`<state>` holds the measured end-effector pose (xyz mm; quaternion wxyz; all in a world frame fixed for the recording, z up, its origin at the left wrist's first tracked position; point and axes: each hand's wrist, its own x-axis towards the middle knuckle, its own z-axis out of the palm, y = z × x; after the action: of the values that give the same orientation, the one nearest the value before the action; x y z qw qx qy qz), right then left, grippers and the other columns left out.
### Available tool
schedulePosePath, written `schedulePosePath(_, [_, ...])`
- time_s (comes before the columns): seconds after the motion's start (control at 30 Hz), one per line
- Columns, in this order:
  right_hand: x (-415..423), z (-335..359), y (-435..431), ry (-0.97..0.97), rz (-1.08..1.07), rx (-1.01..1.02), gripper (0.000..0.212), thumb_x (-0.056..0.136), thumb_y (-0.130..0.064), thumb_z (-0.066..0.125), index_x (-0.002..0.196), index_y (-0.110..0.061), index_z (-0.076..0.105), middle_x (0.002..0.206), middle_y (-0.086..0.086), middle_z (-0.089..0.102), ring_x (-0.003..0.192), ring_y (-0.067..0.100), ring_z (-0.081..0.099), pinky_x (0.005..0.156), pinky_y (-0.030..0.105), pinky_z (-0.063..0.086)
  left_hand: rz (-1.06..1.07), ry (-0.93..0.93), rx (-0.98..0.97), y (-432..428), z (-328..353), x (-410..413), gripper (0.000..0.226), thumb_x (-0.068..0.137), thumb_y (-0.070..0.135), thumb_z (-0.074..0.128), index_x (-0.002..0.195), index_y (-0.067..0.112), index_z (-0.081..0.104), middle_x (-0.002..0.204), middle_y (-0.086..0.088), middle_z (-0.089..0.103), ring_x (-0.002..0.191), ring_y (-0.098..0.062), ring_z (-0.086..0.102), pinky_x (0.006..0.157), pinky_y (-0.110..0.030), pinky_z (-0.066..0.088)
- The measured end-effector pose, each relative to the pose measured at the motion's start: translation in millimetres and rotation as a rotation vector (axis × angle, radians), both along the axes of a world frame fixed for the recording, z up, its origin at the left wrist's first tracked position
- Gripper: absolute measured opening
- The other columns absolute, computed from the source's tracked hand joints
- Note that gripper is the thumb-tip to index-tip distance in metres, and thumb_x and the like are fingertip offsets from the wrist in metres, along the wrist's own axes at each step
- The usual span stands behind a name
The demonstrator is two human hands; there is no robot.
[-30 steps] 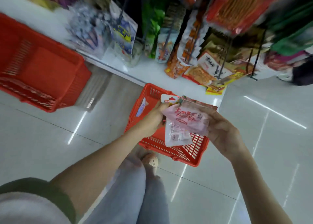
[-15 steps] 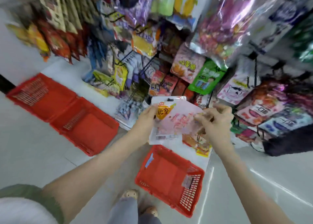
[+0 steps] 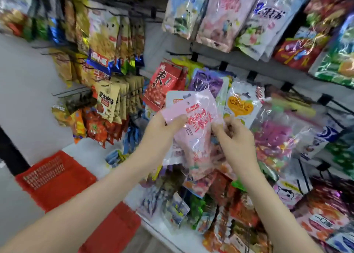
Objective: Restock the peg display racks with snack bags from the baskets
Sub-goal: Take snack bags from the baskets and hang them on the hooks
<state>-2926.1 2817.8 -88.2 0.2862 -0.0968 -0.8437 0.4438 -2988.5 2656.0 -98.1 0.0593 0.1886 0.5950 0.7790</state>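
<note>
Both hands hold snack bags up in front of the peg display rack [image 3: 237,61]. My left hand [image 3: 162,132] grips the top left of a pink snack bag [image 3: 197,130] with red print, thumb on its header. A white bag [image 3: 172,99] sits behind it in the same grip. My right hand [image 3: 235,141] pinches the pink bag's right edge with curled fingers. Hanging bags fill the pegs behind, among them a red bag [image 3: 162,84] and a clear bag with an orange heart label [image 3: 239,107].
Two red baskets lie on the floor at lower left, one further back [image 3: 51,178] and one nearer [image 3: 113,231]. A white base shelf [image 3: 172,235] runs under the rack. Bare black pegs [image 3: 69,91] stick out at the left.
My view has risen from the floor basket to the rack. Both hands have lifted the pink and white bags up to peg height, and the basket between my feet has left the view.
</note>
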Motion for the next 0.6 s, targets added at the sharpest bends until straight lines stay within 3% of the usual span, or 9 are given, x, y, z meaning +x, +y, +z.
schedulePosePath(0.03, [-12,19,-6,0.022,0.05,0.014,0.011,0.09,-0.027,0.062,0.081,-0.025,0.056,0.069,-0.009,0.056,0.071,0.025,0.061,0.068,0.047,0.054,-0.008,0.065,-0.024,-10,17,-22,0.011,0.09,0.021,0.063,0.098,0.016,0.07,0.103,-0.02,0.07,0.099,-0.036,0.066,0.092,-0.056,0.049])
schedulePosePath(0.1, [-41,59,-16,0.124,0.15,-0.029,0.014,0.088,-0.017,0.065,0.092,-0.028,0.058,0.087,-0.009,0.066,0.08,0.013,0.064,0.073,0.038,0.054,-0.05,0.169,-0.036,-28,56,-68,0.008,0.091,0.016,0.064,0.089,0.014,0.071,0.097,-0.019,0.072,0.095,-0.034,0.067,0.093,-0.054,0.05])
schedulePosePath(0.2, [-82,117,-28,0.249,0.25,-0.148,0.028,0.085,-0.012,0.07,0.106,-0.02,0.052,0.085,-0.008,0.068,0.075,0.007,0.066,0.065,0.023,0.05,-0.17,0.306,-0.1,-41,108,-121,0.012,0.092,0.011,0.058,0.095,0.013,0.07,0.093,-0.002,0.075,0.089,-0.017,0.07,0.083,-0.031,0.055])
schedulePosePath(0.3, [-120,161,-36,0.286,0.252,-0.16,0.037,0.075,-0.025,0.074,0.103,-0.021,0.051,0.077,-0.009,0.069,0.072,0.01,0.067,0.059,0.027,0.052,-0.232,0.333,-0.089,-42,145,-156,0.026,0.091,0.005,0.059,0.115,-0.001,0.064,0.111,-0.012,0.07,0.1,-0.021,0.067,0.086,-0.026,0.055])
schedulePosePath(0.43, [-155,193,-40,0.309,0.19,-0.145,0.033,0.072,-0.022,0.075,0.097,-0.004,0.064,0.094,0.02,0.071,0.085,0.035,0.069,0.077,0.052,0.057,-0.223,0.419,-0.093,-28,171,-183,0.023,0.087,0.008,0.066,0.11,0.004,0.068,0.106,-0.009,0.072,0.097,-0.018,0.069,0.088,-0.029,0.055])
schedulePosePath(0.53, [-164,200,-25,0.323,0.134,-0.149,0.023,0.072,-0.022,0.076,0.089,-0.009,0.068,0.088,0.02,0.071,0.077,0.033,0.069,0.067,0.044,0.058,-0.215,0.439,-0.081,-17,174,-195,0.017,0.084,0.012,0.071,0.101,0.012,0.071,0.097,-0.001,0.075,0.092,-0.015,0.071,0.088,-0.033,0.056])
schedulePosePath(0.6, [-167,204,-10,0.362,0.095,-0.187,0.012,0.075,-0.018,0.075,0.084,-0.011,0.069,0.082,0.017,0.072,0.073,0.028,0.069,0.07,0.044,0.056,-0.166,0.483,-0.152,-12,173,-206,0.017,0.085,0.02,0.071,0.099,0.009,0.072,0.096,0.0,0.075,0.093,-0.017,0.07,0.09,-0.036,0.054])
